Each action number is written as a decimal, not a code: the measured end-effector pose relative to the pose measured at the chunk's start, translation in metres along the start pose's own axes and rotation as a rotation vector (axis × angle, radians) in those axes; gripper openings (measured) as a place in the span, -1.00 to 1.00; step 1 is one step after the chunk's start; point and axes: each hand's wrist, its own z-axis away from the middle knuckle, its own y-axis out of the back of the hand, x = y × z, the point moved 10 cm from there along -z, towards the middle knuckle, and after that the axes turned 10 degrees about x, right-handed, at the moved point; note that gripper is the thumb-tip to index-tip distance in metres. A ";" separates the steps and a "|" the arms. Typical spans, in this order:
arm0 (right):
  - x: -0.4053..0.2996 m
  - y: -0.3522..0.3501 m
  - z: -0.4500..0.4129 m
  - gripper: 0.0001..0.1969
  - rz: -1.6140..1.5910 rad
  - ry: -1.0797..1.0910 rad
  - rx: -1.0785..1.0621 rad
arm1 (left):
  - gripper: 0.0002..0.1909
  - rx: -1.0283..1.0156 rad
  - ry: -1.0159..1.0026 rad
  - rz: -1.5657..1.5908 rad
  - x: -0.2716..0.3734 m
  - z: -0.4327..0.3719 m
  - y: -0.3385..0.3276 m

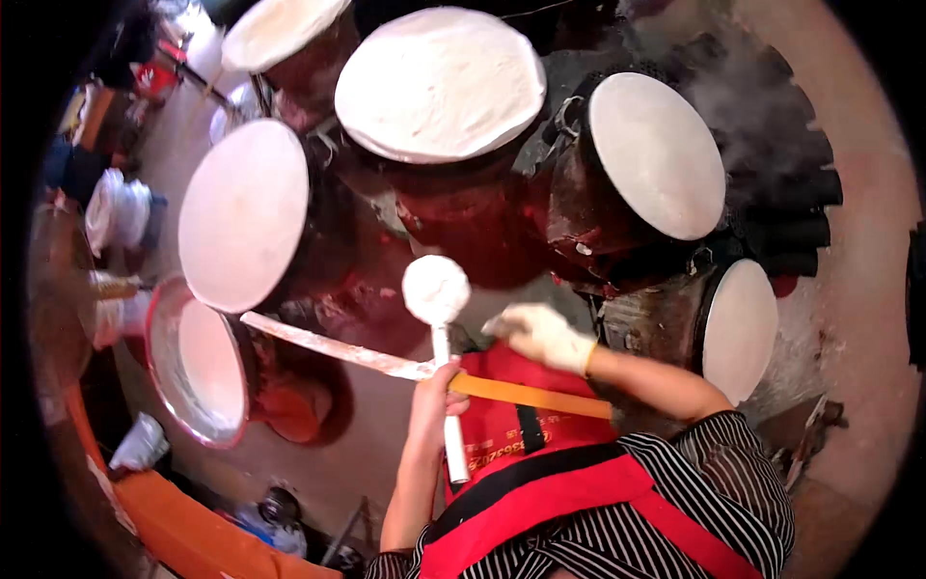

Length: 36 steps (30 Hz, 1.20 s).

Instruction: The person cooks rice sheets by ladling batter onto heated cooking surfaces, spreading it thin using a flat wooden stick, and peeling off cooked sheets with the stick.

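Observation:
My bare left hand [434, 391] grips the white handle of a ladle [453, 449], whose round bowl [435, 289] is full of something white. The same hand holds a long, flat wooden stick [535, 396] crosswise. Its left half is coated in white; its right half is plain yellow-brown. My right hand [553, 336], in a pale work glove, is raised right of the ladle, in front of my red apron [506, 434]. Its fingers look grey and blurred, and whether they hold anything is unclear. Beyond my hands stands a wide pot with a white, uneven top [441, 83].
More pots with white tops stand around: left [246, 217], upper left [282, 29], right [658, 155] and lower right [741, 329]. A red-rimmed basin [155, 376] holds white material. Steam rises over stacked black cylinders [788, 217]. An orange ledge [202, 528] runs at lower left.

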 end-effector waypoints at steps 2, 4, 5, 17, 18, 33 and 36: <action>0.107 0.020 -0.019 -0.68 0.235 -0.182 -0.041 | -0.90 0.042 -0.025 0.128 -0.001 0.001 0.022; 0.270 0.071 -0.019 -0.68 0.744 -0.348 -0.066 | -0.92 0.107 -0.019 0.202 -0.014 0.003 0.031; 0.295 0.090 -0.030 -0.72 0.803 -0.254 -0.025 | -0.93 0.141 -0.022 0.228 -0.009 0.003 0.040; 0.396 0.184 -0.038 -0.66 0.908 -0.604 0.088 | -0.82 0.342 0.074 0.486 -0.025 0.017 0.063; 0.408 0.189 -0.033 -0.65 0.881 -0.622 0.070 | -0.82 0.338 0.076 0.490 -0.024 0.017 0.062; 0.417 0.181 -0.032 -0.58 0.810 -0.530 0.071 | -0.75 0.142 0.082 0.547 -0.006 0.029 0.032; 0.409 0.181 -0.035 -0.59 0.857 -0.506 0.061 | -0.77 0.113 0.079 0.548 -0.003 0.031 0.026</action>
